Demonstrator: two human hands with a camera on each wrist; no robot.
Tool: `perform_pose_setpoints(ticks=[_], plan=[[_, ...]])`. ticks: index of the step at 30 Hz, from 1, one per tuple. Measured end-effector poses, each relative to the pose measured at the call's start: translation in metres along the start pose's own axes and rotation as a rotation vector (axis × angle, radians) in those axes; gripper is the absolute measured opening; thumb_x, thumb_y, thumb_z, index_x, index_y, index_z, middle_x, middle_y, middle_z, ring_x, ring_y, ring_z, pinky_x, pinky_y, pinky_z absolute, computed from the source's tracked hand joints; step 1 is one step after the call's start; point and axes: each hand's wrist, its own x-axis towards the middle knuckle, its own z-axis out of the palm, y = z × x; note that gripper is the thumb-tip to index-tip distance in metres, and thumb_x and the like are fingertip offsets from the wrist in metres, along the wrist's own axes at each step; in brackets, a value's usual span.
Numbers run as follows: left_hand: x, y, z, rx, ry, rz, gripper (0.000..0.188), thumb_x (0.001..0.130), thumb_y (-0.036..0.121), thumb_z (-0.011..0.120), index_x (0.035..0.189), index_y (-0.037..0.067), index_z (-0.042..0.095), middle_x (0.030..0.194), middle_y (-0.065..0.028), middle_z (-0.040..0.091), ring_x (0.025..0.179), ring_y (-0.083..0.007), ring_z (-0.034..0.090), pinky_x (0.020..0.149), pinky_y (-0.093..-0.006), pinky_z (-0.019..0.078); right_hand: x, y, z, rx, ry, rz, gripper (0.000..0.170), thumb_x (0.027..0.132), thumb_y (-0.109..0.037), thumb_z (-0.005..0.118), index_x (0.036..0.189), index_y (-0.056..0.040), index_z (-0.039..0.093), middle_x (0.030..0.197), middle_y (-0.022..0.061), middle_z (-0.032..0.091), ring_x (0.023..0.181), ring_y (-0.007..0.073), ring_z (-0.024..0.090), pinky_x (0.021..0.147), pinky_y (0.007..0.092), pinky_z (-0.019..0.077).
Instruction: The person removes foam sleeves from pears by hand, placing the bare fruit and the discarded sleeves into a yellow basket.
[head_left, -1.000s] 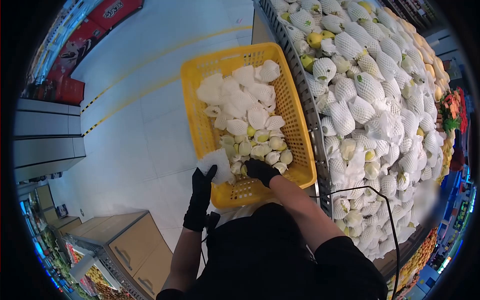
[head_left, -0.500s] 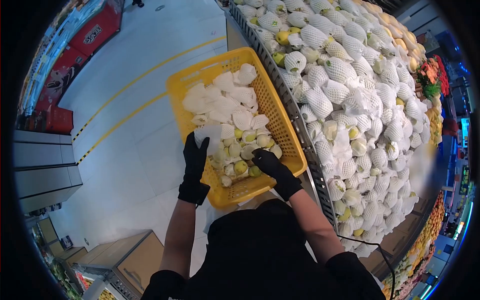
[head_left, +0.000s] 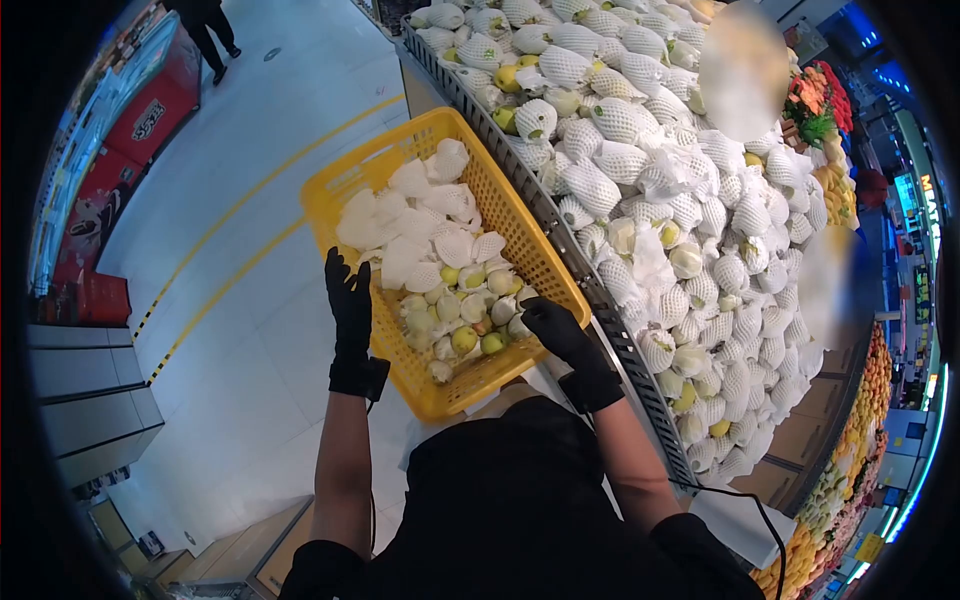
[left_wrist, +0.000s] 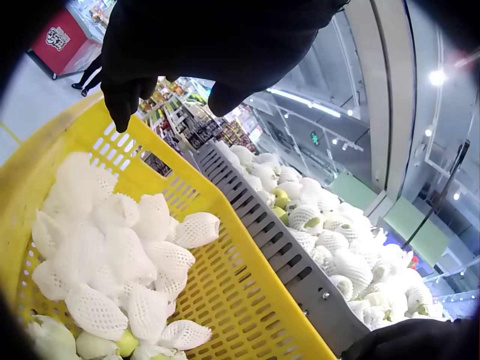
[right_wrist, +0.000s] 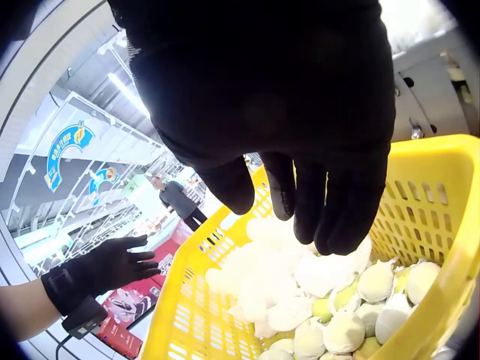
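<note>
Between the left hand [head_left: 350, 308] and right hand [head_left: 558, 334], yellow-green fruit [head_left: 463, 340], partly white-wrapped, is being held by a yellow basket [head_left: 440, 406]; both hands' fingers are being held loosely extended.

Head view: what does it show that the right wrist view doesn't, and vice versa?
Only head: the red and orange flowers and the wearer's black-clad torso.

Only right wrist: the blue hanging signs and another person's upper body.

Both: the yellow basket, the fruit inside, the left hand and the right hand.
</note>
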Motion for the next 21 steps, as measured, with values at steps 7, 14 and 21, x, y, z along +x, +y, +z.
perform_pose_setpoints(ticks=[7,14,21], plan=[[-0.024,-0.026,-0.017,-0.168,-0.076,-0.081,0.051,0.088,0.012,0.063,0.134,0.006,0.042,0.125,-0.0124,0.049,0.116,-0.0210,0.047,0.094,-0.0335,0.0426,-0.025,-0.004,-0.009,0.051,0.106,0.025,0.031,0.086,-0.025,0.062,0.108,-0.0031,0.064,0.096,0.0121,0.068,0.087,0.0215,0.065,0.079,0.0323,0.0500],[-0.049,-0.060,-0.023,-0.263,-0.176,-0.055,0.046,0.087,0.009,0.063,0.129,0.001,0.046,0.117,-0.0094,0.052,0.110,-0.0183,0.049,0.093,-0.0298,0.0421,-0.072,0.021,-0.007,0.094,0.181,0.186,0.033,0.087,-0.027,0.060,0.108,-0.0026,0.065,0.100,0.0143,0.068,0.091,0.0237,0.064,0.082,0.0336,0.0492],[-0.059,-0.073,-0.020,-0.245,-0.311,-0.112,0.041,0.090,0.011,0.061,0.127,0.000,0.047,0.114,-0.0081,0.053,0.101,-0.0154,0.052,0.085,-0.0269,0.0457,-0.147,0.045,-0.008,0.157,0.348,0.332,0.033,0.088,-0.027,0.060,0.109,-0.0028,0.065,0.104,0.0147,0.067,0.093,0.0246,0.064,0.083,0.0346,0.0495]])
